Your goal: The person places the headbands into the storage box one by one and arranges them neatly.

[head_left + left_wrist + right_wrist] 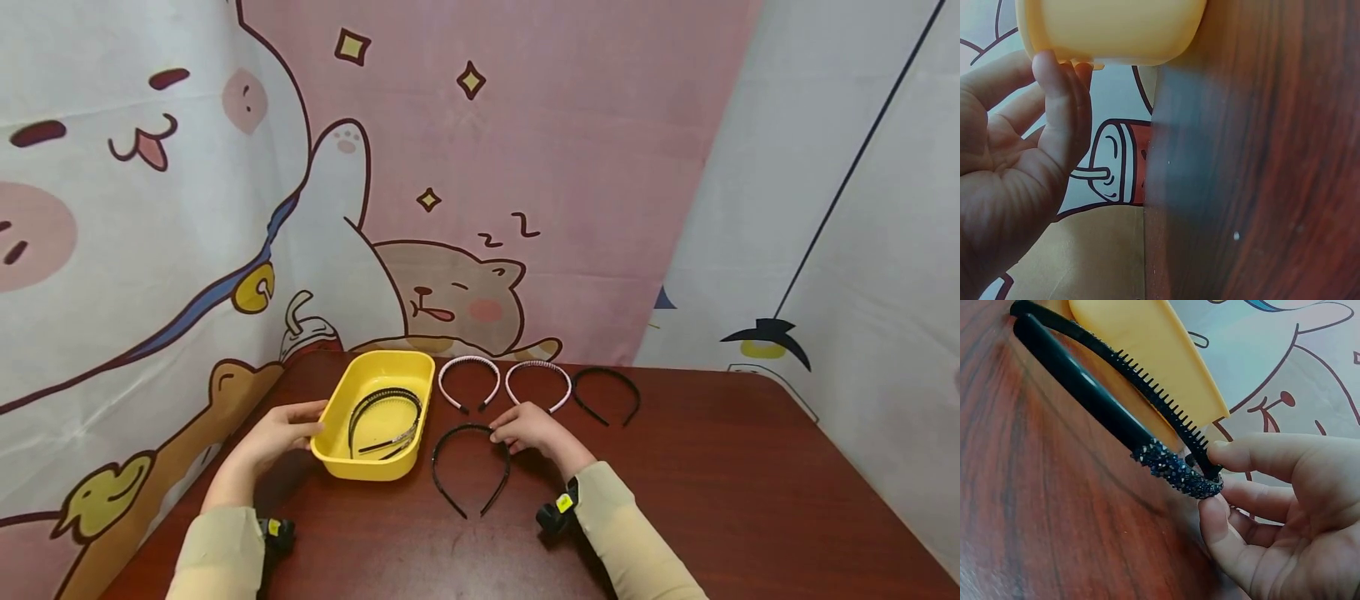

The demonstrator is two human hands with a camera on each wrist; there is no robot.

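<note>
In the head view, a black headband (471, 427) with a sparkly, beaded outer face is pinched near its top right by my right hand (531, 431). The right wrist view shows the thumb and fingers on the beaded part of the headband (1175, 467), whose inner side has comb teeth. My left hand (277, 437) holds the left rim of a yellow plastic basin (367, 471). Its fingertips meet the basin's edge (1116, 53) in the left wrist view. Inside the basin lie black headbands (386, 392), overlapping.
Behind the held headband, two pale headbands (468, 359) (537, 364) and another black headband (607, 371) lie in a row on the dark reddish-brown table (712, 483). A cartoon-printed cloth (585, 167) hangs along the table's back and left side.
</note>
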